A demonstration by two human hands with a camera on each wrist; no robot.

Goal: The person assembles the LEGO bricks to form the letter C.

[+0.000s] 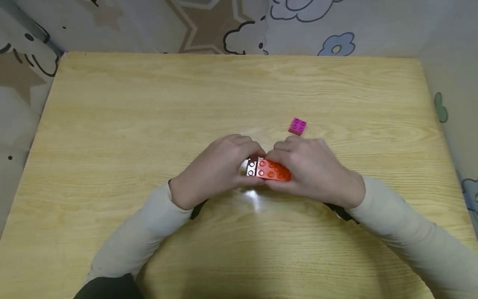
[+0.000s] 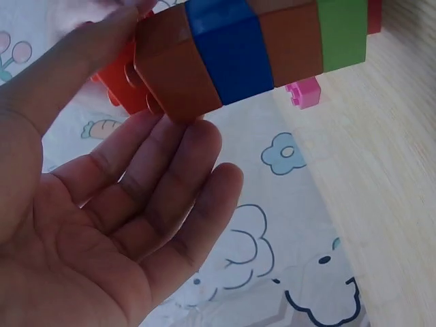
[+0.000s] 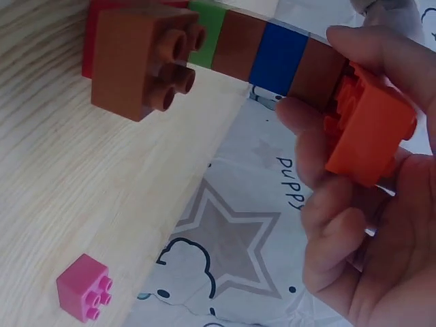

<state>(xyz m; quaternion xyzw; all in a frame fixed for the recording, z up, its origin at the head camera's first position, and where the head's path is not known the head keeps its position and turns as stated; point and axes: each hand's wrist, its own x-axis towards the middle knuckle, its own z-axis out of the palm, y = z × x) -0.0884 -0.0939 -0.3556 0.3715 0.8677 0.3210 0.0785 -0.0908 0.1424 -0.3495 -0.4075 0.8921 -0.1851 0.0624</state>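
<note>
At the middle of the table, a column of toy building bricks stands between the two hands. From the top it has a brown brick (image 2: 174, 68), a blue brick (image 2: 231, 58), another brown brick (image 2: 293, 41), a green brick (image 2: 343, 34) and a red brick (image 2: 374, 16). The left hand (image 1: 225, 164) pinches the column's top with thumb and fingertips; its other fingers fan out below. An orange brick (image 1: 274, 170) is pinched in the right hand (image 1: 315, 168). It sits at the top brown brick, off to one side, leaving two brown studs uncovered.
Beyond the right hand a pink brick (image 1: 297, 125) lies on the wooden table (image 1: 149, 104). Low beside the column, a brown brick (image 3: 122, 65) juts out with studs sideways. Patterned walls (image 1: 358, 25) border the table's back and sides.
</note>
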